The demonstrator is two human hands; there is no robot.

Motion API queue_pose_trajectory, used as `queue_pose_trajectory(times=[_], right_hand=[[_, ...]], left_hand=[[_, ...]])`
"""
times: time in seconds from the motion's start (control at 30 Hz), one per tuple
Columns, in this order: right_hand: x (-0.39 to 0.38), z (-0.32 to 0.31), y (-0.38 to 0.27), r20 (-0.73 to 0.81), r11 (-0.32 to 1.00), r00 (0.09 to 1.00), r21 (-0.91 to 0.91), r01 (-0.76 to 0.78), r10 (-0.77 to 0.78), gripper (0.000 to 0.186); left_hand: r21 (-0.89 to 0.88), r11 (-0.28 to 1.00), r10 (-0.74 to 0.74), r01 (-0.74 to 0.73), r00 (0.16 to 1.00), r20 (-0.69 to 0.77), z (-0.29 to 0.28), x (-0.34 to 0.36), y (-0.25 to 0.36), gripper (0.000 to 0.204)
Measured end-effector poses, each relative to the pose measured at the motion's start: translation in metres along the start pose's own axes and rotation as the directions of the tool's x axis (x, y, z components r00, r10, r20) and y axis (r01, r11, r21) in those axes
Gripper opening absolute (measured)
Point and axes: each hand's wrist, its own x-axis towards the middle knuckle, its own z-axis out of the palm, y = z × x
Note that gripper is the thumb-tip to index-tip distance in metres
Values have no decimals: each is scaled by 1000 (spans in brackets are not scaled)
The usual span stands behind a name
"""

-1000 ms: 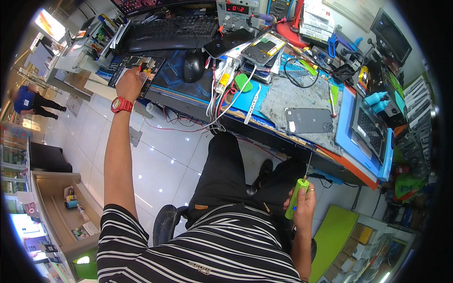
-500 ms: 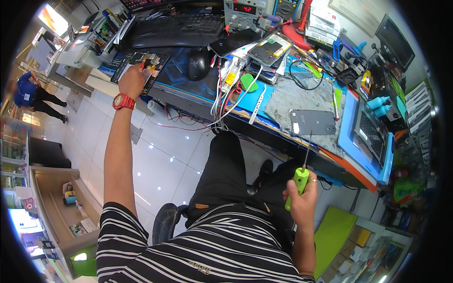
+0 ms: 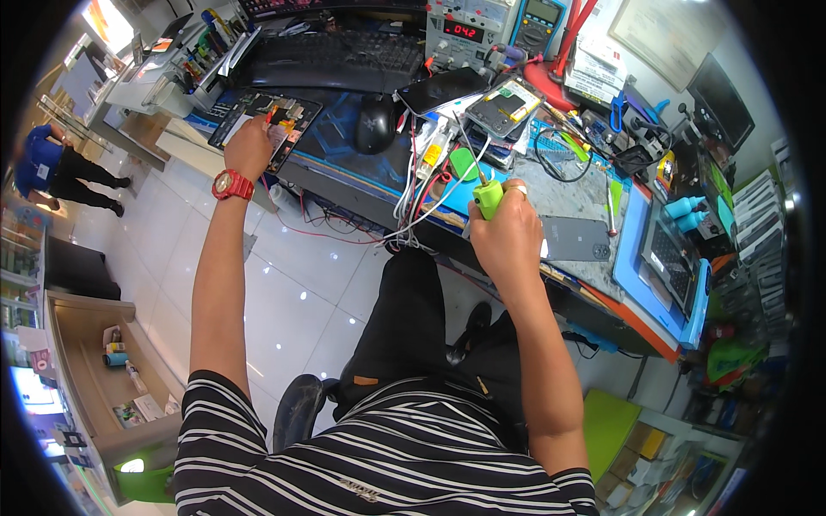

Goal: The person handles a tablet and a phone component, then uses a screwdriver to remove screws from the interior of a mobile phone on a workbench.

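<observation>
My left hand (image 3: 248, 150), with a red watch at the wrist, rests its closed fingers on an opened tablet-like device (image 3: 298, 116) at the left of the bench. Its inner board and parts are exposed. A small orange-red piece shows at my fingertips; whether I hold it is unclear. My right hand (image 3: 511, 239) is wrapped round a bright green-handled tool (image 3: 488, 199) with a long thin metal shaft, raised over the bench's front edge. The shaft points up and away, near a green pad (image 3: 464, 163). Just right of that hand lies a dark phone back panel (image 3: 578, 239).
A black mouse (image 3: 376, 125) and keyboard (image 3: 340, 62) lie between my hands, further back. White cables (image 3: 408, 191) hang over the front edge. Stacked phones (image 3: 505, 107), a power supply (image 3: 465, 33) and a laptop (image 3: 669, 254) crowd the bench. Another person (image 3: 64, 168) stands far left.
My right hand has risen from low beside my lap, moving forward and left over the bench edge with the green-handled tool. My left hand stays at the opened device.
</observation>
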Motion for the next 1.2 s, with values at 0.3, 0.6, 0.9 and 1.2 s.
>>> queue_pose_trajectory(times=[0.3, 0.6, 0.9, 1.2], right_hand=[[-20, -6, 0, 22, 995, 999, 87, -43, 42, 39], [-71, -32, 7, 115, 966, 992, 242, -87, 60, 41], [-165, -80, 77, 465, 551, 802, 585, -596, 375, 47], [-190, -110, 115, 538, 275, 693, 658, -701, 480, 41]], left_hand=[[42, 999, 11, -9, 1000, -28, -3, 0, -5, 29], [24, 998, -53, 53, 998, -18, -13, 1, -3, 34], [-283, 797, 387, -534, 811, -440, -91, -108, 184, 27], [-723, 403, 600, -561, 758, -254, -96, -184, 392, 40]])
